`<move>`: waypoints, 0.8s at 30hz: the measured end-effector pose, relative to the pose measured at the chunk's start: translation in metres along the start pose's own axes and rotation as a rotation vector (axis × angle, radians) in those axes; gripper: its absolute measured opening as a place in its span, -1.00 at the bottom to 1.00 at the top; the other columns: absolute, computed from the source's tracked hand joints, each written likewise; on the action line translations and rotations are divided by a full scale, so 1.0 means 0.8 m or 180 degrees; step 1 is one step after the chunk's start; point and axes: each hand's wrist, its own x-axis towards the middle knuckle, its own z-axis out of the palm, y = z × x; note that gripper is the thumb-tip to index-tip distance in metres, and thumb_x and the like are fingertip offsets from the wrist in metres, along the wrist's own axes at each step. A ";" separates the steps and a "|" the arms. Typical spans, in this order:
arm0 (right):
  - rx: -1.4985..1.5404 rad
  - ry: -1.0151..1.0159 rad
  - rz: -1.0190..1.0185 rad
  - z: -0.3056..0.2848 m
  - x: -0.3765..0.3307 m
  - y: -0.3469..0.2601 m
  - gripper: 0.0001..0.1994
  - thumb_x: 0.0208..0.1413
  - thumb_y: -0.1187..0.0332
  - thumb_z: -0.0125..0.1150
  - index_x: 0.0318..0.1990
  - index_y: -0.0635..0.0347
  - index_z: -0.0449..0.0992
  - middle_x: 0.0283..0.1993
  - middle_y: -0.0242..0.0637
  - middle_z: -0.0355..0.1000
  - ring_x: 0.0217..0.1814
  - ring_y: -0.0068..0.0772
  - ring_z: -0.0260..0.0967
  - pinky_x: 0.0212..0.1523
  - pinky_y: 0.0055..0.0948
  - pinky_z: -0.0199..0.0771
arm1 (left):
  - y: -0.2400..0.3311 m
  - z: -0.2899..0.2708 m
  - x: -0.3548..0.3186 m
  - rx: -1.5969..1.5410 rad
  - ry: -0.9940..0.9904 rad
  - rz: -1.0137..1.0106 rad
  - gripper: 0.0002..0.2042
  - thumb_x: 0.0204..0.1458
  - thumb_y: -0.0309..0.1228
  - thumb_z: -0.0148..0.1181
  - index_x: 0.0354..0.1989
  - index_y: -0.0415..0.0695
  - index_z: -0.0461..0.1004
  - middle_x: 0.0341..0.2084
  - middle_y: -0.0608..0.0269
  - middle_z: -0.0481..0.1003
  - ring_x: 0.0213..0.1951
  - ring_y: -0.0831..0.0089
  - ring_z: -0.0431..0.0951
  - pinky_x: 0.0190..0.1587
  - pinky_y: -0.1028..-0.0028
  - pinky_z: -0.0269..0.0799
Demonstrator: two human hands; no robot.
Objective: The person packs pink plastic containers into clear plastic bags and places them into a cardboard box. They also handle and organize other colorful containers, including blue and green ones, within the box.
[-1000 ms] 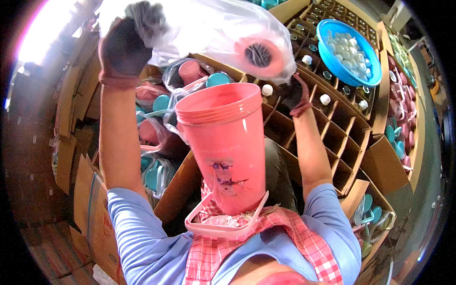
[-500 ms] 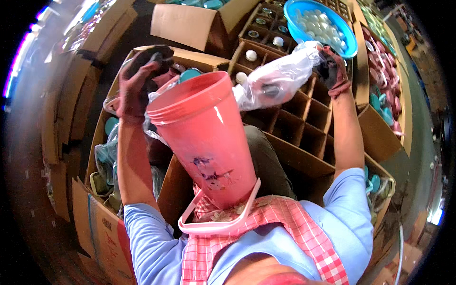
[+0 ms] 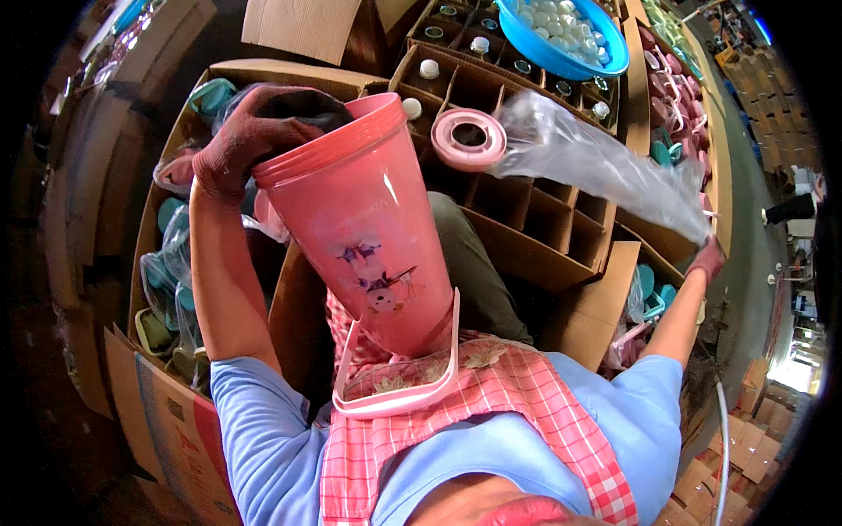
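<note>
A tall pink plastic jug [image 3: 368,237] with printed cartoon figures leans tilted on my lap, its open mouth facing up and away. Its pale pink handle [image 3: 408,403] hangs at the lower end, against my checked apron. My gloved left hand [image 3: 263,131] is closed over the jug's rim, fingers reaching into the mouth. Far out to the right, my gloved right hand [image 3: 707,258] grips the end of a stretched clear plastic bag [image 3: 605,162]. At the bag's other end is a round pink lid [image 3: 485,159] with a dark centre hole, above the divided carton; whether it rests there I cannot tell.
A cardboard carton with dividers [image 3: 544,223] stands ahead, with white-capped bottles [image 3: 429,69] in some cells. A blue basin [image 3: 618,60] of clear round pieces sits beyond. Left, an open carton [image 3: 294,68] holds bagged teal and pink items. More pink items [image 3: 675,96] fill a carton at right.
My right hand has swung outward to the right, drawing the bag out long, and the pink lid now shows uncovered. My left hand has come onto the jug's rim.
</note>
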 end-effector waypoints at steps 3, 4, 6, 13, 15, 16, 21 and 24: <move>-0.2454 -0.0124 -0.0593 -0.027 -0.005 0.029 -0.38 -0.17 0.04 0.27 0.05 0.18 0.38 0.07 0.02 0.33 0.11 -0.02 0.28 0.07 -0.21 0.30 | -0.002 0.013 0.003 -0.0238 -0.0086 -0.0120 -0.72 -0.21 -0.60 0.14 -0.23 -0.32 0.45 -0.37 0.16 0.53 -0.35 0.49 0.56 -0.28 0.57 0.51; -0.2477 -0.0255 -0.1056 -0.011 -0.028 0.012 -0.42 -0.18 0.07 0.29 0.03 0.16 0.39 0.05 0.02 0.35 0.09 0.00 0.29 0.05 -0.21 0.31 | -0.014 0.011 0.005 -0.0188 -0.0099 0.0108 -0.71 -0.21 -0.59 0.16 -0.22 -0.32 0.44 -0.36 0.16 0.53 -0.34 0.48 0.56 -0.29 0.58 0.51; -0.2435 -0.0329 -0.1918 0.025 -0.136 -0.084 -0.49 -0.20 0.14 0.32 -0.05 0.12 0.42 -0.01 0.02 0.38 0.05 0.04 0.31 0.00 -0.20 0.33 | -0.034 0.002 0.005 -0.0208 0.0214 0.0097 -0.68 -0.23 -0.59 0.18 -0.20 -0.33 0.44 -0.35 0.15 0.53 -0.33 0.46 0.56 -0.27 0.58 0.52; -0.1253 -0.2698 -0.5263 0.193 -0.470 -0.147 -0.16 -0.26 0.01 0.27 0.24 0.09 0.14 0.24 0.10 0.07 0.29 0.13 -0.02 0.29 -0.09 -0.07 | 0.009 0.022 0.020 -0.0033 -0.0433 -0.0506 -0.77 -0.20 -0.47 0.29 -0.29 -0.19 0.56 -0.44 0.32 0.54 -0.41 0.60 0.45 -0.33 0.59 0.38; -0.0887 -0.3160 -0.5128 0.250 -0.509 -0.109 -0.05 -0.32 -0.03 0.28 0.30 -0.03 -0.01 0.34 -0.04 -0.09 0.39 0.04 -0.21 0.34 0.00 -0.24 | 0.002 0.033 0.029 0.0194 -0.0148 -0.0581 -0.76 -0.26 -0.55 0.30 -0.32 -0.19 0.54 -0.44 0.35 0.54 -0.42 0.58 0.47 -0.35 0.53 0.42; -0.1174 -0.2911 -0.5680 0.281 -0.505 -0.089 -0.10 -0.28 -0.01 0.25 0.29 -0.04 0.01 0.34 -0.07 -0.08 0.39 0.03 -0.22 0.35 -0.02 -0.29 | 0.012 0.038 0.030 0.0044 -0.0153 -0.0342 -0.75 -0.32 -0.56 0.33 -0.36 -0.21 0.55 -0.48 0.34 0.54 -0.44 0.56 0.48 -0.38 0.51 0.43; -0.0121 -0.3576 -0.4621 0.296 -0.523 -0.137 -0.48 -0.23 0.20 0.25 -0.01 0.10 0.39 -0.19 -0.14 0.43 -0.16 -0.17 0.39 -0.11 -0.18 0.35 | 0.008 0.027 0.026 0.0202 -0.0128 -0.0305 -0.59 -0.38 -0.65 0.30 -0.21 -0.23 0.52 -0.36 0.25 0.55 -0.42 0.55 0.50 -0.35 0.54 0.45; 0.1657 -0.5084 -0.1326 0.300 -0.494 -0.188 -0.70 -0.18 0.32 0.21 -0.23 0.21 0.47 -0.50 -0.32 0.38 -0.48 -0.41 0.33 -0.39 -0.38 0.41 | 0.004 0.011 0.038 0.0408 0.0523 0.0882 -0.41 -0.40 -0.66 0.32 -0.02 -0.21 0.42 -0.20 0.23 0.50 -0.29 0.52 0.51 -0.20 0.52 0.46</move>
